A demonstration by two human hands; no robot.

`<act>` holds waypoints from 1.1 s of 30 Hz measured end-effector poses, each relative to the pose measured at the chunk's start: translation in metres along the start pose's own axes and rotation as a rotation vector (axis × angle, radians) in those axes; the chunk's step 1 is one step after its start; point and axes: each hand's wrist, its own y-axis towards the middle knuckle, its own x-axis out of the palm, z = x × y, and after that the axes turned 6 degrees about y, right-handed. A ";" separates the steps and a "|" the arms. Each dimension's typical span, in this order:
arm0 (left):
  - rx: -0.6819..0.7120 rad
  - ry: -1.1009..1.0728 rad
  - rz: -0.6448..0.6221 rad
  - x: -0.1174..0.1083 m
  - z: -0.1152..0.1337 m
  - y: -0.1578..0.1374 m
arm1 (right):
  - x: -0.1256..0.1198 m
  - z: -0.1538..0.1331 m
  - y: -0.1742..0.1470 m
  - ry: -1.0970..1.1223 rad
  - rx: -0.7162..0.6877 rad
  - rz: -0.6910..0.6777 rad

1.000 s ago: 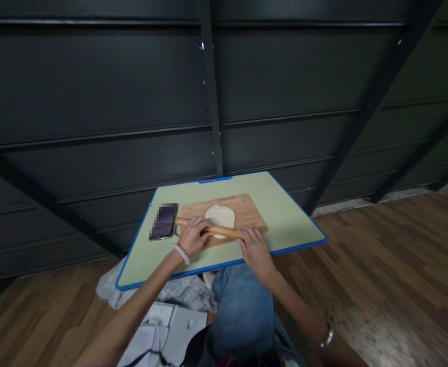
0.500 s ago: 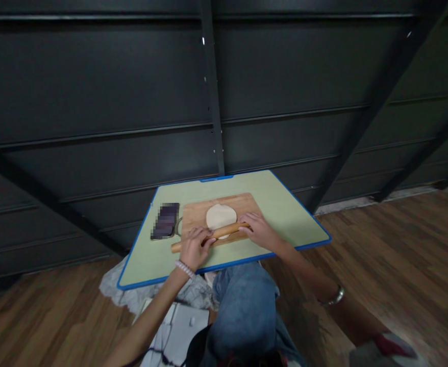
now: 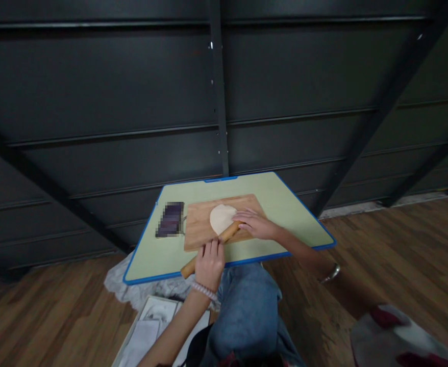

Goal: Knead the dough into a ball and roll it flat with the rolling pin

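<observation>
A wooden rolling pin lies at a slant across the front of the wooden board, its near end past the board's edge. My left hand is closed around it near the middle. A flat, roundish sheet of dough rests on the board just beyond the pin. With its fingers stretched out, my right hand lies over the dough's right edge. The far end of the pin is at my right thumb and fingers, partly hidden.
The board sits on a pale green folding table with a blue rim. A dark, pixelated phone-like object lies left of the board. My knee is under the near edge. A dark panelled wall stands behind.
My left hand has drawn its end of the rolling pin toward me, so the pin slants more steeply. My right hand's fingers have spread forward onto the dough's edge.
</observation>
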 end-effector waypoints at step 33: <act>0.048 -0.073 -0.232 0.058 -0.116 0.077 | 0.037 0.019 0.151 -0.126 0.287 -0.224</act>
